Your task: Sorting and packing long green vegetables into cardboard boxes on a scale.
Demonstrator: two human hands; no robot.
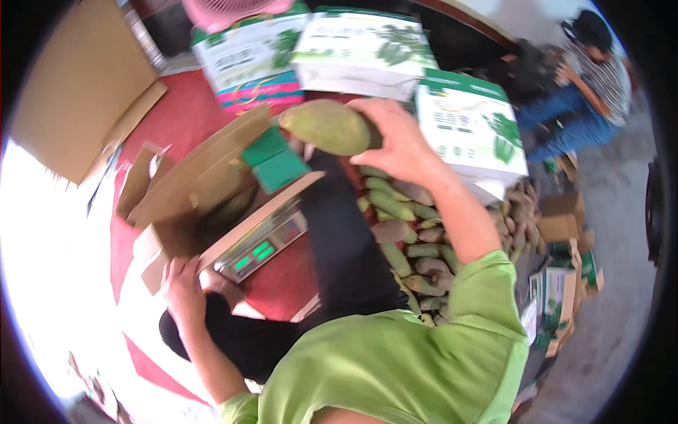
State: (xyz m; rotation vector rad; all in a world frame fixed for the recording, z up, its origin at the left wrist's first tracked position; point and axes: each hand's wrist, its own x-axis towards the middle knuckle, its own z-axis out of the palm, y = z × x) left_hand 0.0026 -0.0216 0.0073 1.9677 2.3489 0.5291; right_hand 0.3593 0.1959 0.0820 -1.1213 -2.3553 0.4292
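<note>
Head view: a large green mango (326, 126) is gripped in the curled fingers of the right hand (402, 145) and held above an open cardboard box (201, 180) set on a weighing scale (263, 247). The left hand (182, 286) is laid spread against the box's near corner. Loading appears under way; careful lowering into the box is called for. More mangoes (406, 240) are heaped alongside.

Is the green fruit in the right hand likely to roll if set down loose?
Probably: the green fruit looks oval and smooth-skinned. It seems firm, keeping its shape under the right hand. It fills the palm, so likely fairly heavy.
</note>
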